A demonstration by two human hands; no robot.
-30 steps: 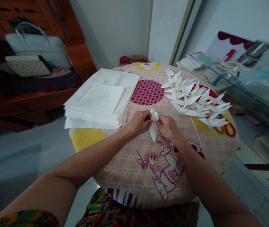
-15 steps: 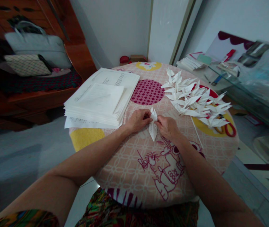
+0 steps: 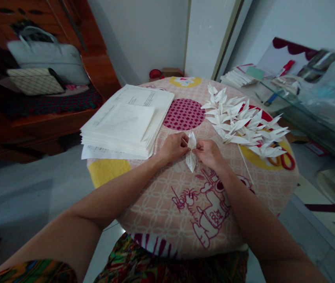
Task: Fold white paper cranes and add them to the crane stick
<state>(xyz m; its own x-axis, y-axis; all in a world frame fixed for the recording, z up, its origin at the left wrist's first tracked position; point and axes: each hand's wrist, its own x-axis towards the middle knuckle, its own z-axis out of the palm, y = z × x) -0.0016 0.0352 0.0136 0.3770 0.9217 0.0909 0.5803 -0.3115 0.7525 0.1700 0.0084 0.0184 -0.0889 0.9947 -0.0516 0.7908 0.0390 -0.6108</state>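
Note:
Between my two hands is a folded white paper crane [image 3: 191, 160], its pointed ends reaching away from me and toward me. My left hand [image 3: 174, 146] pinches it at the middle from the left. From the right, my right hand [image 3: 209, 152] pinches the same middle part with thumb and fingers. Both hands are just above the patterned tablecloth [image 3: 155, 196]. To the right lies a cluster of similar folded paper cranes [image 3: 238, 122]. A stack of white paper [image 3: 117, 122], with smaller sheets on top, lies left of my hands.
Scissors [image 3: 286, 161] with red and orange handles lie at the table's right edge, partly under the cranes. A thin white stick [image 3: 245, 165] is near my right forearm. A glass shelf [image 3: 308, 118] stands at the right, a wooden bench [image 3: 93, 67] with bags at the left.
Both hands have shifted very slightly, with the paper crane moving a little away from me. My right fingers have moved slightly upward on it. The stack and the cluster stay where they were.

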